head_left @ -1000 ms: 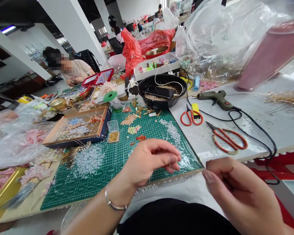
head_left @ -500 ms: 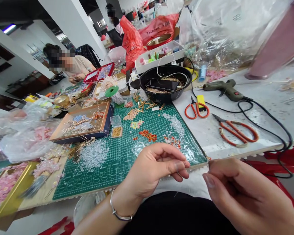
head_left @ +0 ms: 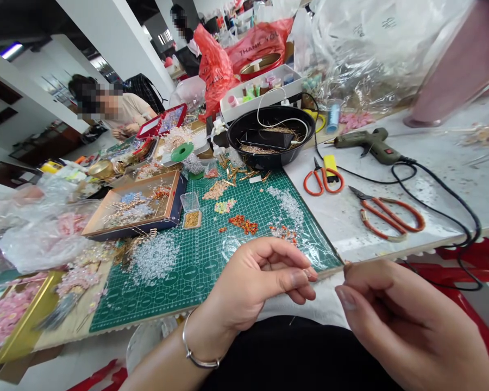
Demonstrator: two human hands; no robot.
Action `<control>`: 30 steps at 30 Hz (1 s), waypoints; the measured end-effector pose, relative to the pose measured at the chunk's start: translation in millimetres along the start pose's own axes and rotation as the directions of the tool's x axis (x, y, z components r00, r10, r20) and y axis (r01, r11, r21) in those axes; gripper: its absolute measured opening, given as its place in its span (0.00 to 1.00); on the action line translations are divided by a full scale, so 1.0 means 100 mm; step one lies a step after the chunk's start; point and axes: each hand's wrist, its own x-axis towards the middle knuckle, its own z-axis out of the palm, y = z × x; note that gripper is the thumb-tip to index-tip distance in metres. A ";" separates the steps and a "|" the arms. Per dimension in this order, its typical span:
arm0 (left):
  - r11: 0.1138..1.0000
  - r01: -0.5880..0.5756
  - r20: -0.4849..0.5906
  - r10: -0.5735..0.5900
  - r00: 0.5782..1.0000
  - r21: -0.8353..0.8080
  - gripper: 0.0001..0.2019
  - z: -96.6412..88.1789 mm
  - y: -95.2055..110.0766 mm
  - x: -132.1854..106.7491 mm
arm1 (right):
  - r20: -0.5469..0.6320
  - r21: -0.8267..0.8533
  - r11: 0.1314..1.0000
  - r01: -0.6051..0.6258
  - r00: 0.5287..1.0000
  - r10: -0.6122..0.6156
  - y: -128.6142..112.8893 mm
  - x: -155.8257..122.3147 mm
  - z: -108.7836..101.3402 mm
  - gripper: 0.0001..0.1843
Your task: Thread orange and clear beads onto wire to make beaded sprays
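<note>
My left hand [head_left: 256, 282] hovers at the near edge of the green cutting mat [head_left: 195, 266], thumb and fingers pinched on something too small to make out. My right hand [head_left: 395, 320] is just to its right, over my lap, fingers curled with the thumb and forefinger pressed together near the table edge; a thin wire seems to run between the two hands, but I cannot be sure. On the mat lie piles of clear beads [head_left: 152, 255], red beads [head_left: 244, 224] and pastel beads [head_left: 224, 206].
A black bowl [head_left: 269, 136] holds wire pieces and a phone. Two orange-handled scissors [head_left: 385, 214] and a glue gun [head_left: 370, 142] with its black cord lie on the white table to the right. A tray of beaded flowers [head_left: 134, 206] sits left. Other people work beyond.
The view has shifted so the mat and table sit a little farther off. Both hands moved closer together at the mat's near edge and keep their pinches.
</note>
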 end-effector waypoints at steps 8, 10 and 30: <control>0.912 -0.004 -0.077 0.039 0.996 0.410 0.03 0.02 0.04 -0.09 | 0.078 0.068 0.997 -0.035 0.996 0.030 0.06 0.02 0.08 0.07; 0.720 -0.101 -0.058 0.193 0.979 0.687 0.03 0.03 0.06 -0.12 | 0.120 0.076 0.993 -0.093 0.989 0.084 0.08 0.02 0.11 0.06; -0.133 -0.138 0.160 0.172 0.972 0.981 0.09 -0.80 0.37 1.44 | 0.097 -0.030 0.999 0.014 0.995 -0.011 0.11 -0.02 0.03 0.10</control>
